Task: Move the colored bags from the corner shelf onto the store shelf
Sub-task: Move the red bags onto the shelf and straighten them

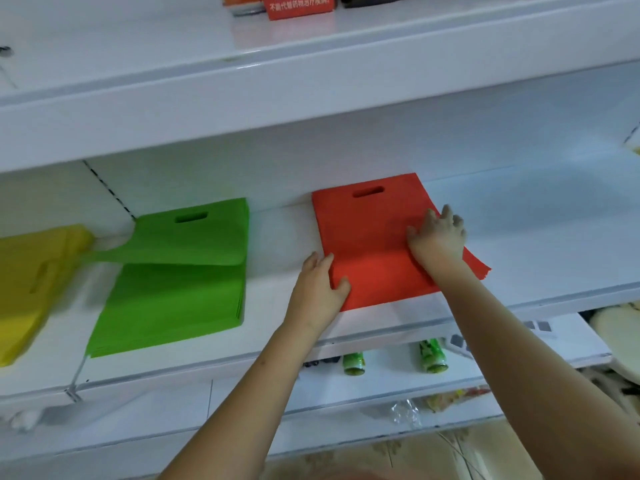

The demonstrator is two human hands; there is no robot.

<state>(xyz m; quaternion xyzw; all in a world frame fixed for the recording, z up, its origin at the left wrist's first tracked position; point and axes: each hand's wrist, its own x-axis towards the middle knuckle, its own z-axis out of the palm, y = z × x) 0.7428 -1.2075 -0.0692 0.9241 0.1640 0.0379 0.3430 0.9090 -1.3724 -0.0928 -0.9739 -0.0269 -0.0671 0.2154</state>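
A stack of red bags (374, 237) with a cut-out handle lies flat on the white store shelf (277, 306). My left hand (320, 282) rests against the stack's left edge, fingers straight and thumb lying on top of the red. On the stack's right side, my right hand (438, 237) presses down flat with its fingers spread. To the left lies a stack of green bags (180, 271), its top bag folded over. A stack of yellow bags (31, 282) lies at the far left, blurred and partly out of view.
The shelf board above (311, 81) overhangs closely and carries a red sign (299, 5). On the lower shelf stand two green cans (431, 355) and some packets (457, 396). Bare white shelf runs to the right of the red bags.
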